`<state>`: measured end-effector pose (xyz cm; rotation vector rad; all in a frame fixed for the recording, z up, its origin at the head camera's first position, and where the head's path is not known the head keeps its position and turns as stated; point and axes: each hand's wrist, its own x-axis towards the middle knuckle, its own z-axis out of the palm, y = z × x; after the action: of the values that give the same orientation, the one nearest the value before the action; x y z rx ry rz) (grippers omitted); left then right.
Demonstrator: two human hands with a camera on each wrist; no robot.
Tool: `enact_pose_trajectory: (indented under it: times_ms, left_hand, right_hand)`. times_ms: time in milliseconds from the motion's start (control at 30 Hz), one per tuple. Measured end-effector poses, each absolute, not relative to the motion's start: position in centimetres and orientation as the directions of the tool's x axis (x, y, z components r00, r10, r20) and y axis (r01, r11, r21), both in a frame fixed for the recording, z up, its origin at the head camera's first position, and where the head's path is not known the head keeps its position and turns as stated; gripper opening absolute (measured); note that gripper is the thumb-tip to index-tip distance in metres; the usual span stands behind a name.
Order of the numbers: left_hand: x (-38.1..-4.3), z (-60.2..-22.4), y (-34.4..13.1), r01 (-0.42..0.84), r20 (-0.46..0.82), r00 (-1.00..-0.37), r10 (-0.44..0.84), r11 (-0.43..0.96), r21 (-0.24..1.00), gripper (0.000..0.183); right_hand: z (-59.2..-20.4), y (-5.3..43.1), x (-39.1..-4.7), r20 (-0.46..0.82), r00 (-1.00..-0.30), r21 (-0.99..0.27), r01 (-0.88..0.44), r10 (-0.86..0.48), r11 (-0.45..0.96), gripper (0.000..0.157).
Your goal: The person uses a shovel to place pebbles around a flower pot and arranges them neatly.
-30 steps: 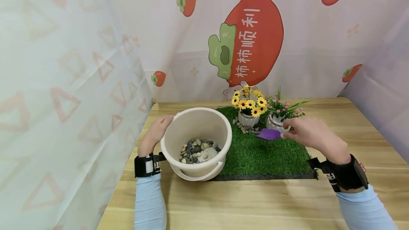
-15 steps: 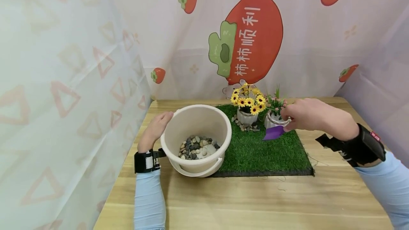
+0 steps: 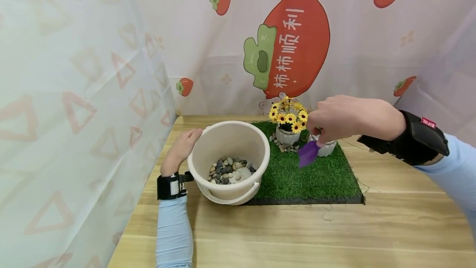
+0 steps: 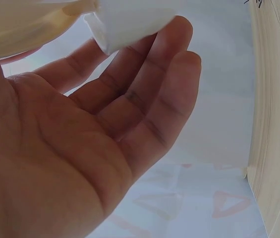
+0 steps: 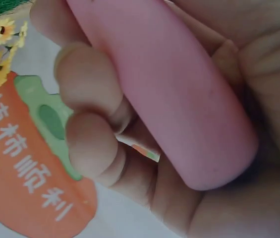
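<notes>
My left hand (image 3: pixel 183 148) grips the left rim of a cream bucket (image 3: pixel 229 195). In the left wrist view its fingers (image 4: pixel 164 99) curl against a white part of the bucket. Pebbles (image 3: pixel 224 168) and a pale patch show on the bucket's floor. My right hand (image 3: pixel 343 118) holds a small garden trowel (image 3: pixel 309 153) by its pink handle (image 5: pixel 174 94), fingers wrapped round it. The trowel's purple blade points down and left over artificial turf (image 3: pixel 301 183). Behind the blade a white pot (image 3: pixel 327 149) is partly hidden by the hand, which also covers its plant.
A second white pot (image 3: pixel 287 136) of yellow flowers (image 3: pixel 290 118) stands at the turf's back left, with small pebbles (image 3: pixel 286 148) around its base. Turf and bucket lie on a wooden table (image 3: pixel 260 235). A printed cloth (image 3: pixel 346 73) hangs behind, another along the left.
My right hand has risen, and the trowel's blade has tipped from nearly level to pointing steeply down. The blade swung right, then back left. My left hand has stayed at the bucket rim.
</notes>
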<state>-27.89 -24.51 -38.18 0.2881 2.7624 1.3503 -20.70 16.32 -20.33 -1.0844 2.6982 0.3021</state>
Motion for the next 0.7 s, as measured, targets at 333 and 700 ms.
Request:
enact_pose_trajectory:
  times_ms: [333,700]
  left_hand:
    - [-28.0,-38.5,-24.6,0.133,0.028,-0.984,0.177,0.612,0.78,0.056]
    - [-28.0,-38.1,-24.5,0.154,0.046,-0.981,0.189,0.609,0.778,0.054]
  right_hand:
    - [-17.6,13.5,-20.0,-0.241,-0.682,0.207,-0.732,-0.691,0.65,0.027]
    - [-14.8,11.3,-19.5,-0.198,-0.647,0.248,-0.759,-0.736,0.601,0.029]
